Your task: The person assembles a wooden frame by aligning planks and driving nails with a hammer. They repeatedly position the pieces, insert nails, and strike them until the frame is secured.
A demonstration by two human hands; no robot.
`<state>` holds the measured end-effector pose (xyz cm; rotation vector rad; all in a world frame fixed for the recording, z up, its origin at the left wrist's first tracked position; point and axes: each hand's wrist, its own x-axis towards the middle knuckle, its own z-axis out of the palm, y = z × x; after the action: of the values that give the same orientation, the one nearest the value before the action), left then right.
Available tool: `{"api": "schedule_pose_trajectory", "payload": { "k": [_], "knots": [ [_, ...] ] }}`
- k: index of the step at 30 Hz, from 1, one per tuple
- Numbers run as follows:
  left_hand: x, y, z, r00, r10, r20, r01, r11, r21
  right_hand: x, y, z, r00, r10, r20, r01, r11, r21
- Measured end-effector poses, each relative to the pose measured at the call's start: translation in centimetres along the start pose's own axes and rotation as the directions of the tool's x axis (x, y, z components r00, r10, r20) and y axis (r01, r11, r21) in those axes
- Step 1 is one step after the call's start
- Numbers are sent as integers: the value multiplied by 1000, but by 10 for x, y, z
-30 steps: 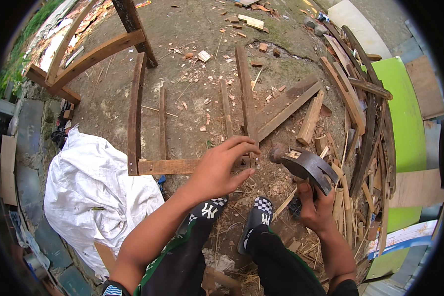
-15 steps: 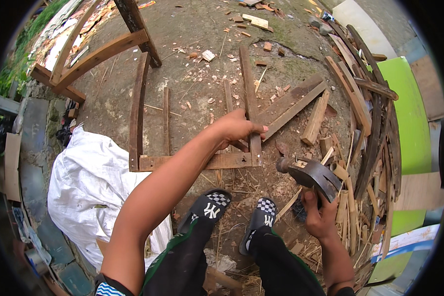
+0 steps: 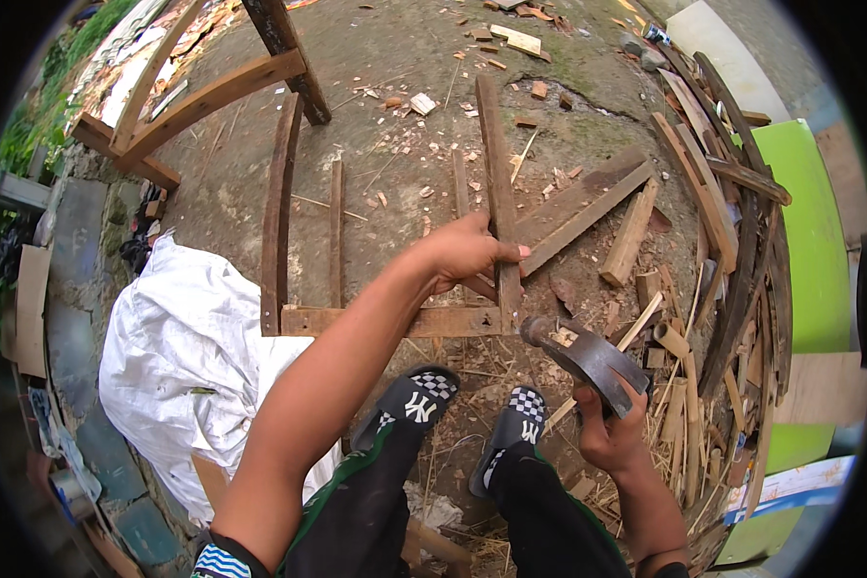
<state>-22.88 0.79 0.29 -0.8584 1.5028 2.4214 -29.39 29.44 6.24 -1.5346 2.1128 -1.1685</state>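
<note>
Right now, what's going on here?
A person's left hand grips the right-hand side piece of a brown wooden frame, near its lower corner. The right hand holds a dark metal claw hammer, its head close to that corner; whether they touch, I can't tell. A crumpled white sheet lies to the left, and a loose pile of brown wooden strips to the right.

A white sheet (image 3: 188, 356) lies crumpled beside a block wall (image 3: 72, 260) at left, while wood strips (image 3: 739, 297) sit heaped near a green panel (image 3: 814, 260) and chips (image 3: 422, 103) litter the ground (image 3: 405, 48).
</note>
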Motion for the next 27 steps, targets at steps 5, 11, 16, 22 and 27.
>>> {"api": "schedule_pose_trajectory", "payload": {
  "k": [5, 11, 16, 22, 27],
  "knots": [
    [1, 2, 2, 1000, -18, 23, 18, 1000, -5, -16, 17, 15, 977, -206, -54, 196, 968, -154],
    [2, 1, 2, 1000, -9, 9, 9, 1000, 4, -15, 51, 28, 848, -522, -90, 506, 848, -159],
    [4, 3, -1, 1000, -28, -7, 28, 1000, 2, -12, 64, 39, 882, -467, -69, 450, 876, -173],
    [6, -3, 1, 1000, -1, -14, 1, 1000, -3, -9, 64, 40, 885, -462, -58, 448, 878, -169],
    [8, -3, -3, 1000, -8, 22, 8, 1000, 15, -6, 65, 32, 839, -543, -20, 535, 832, -142]
  ]
}}
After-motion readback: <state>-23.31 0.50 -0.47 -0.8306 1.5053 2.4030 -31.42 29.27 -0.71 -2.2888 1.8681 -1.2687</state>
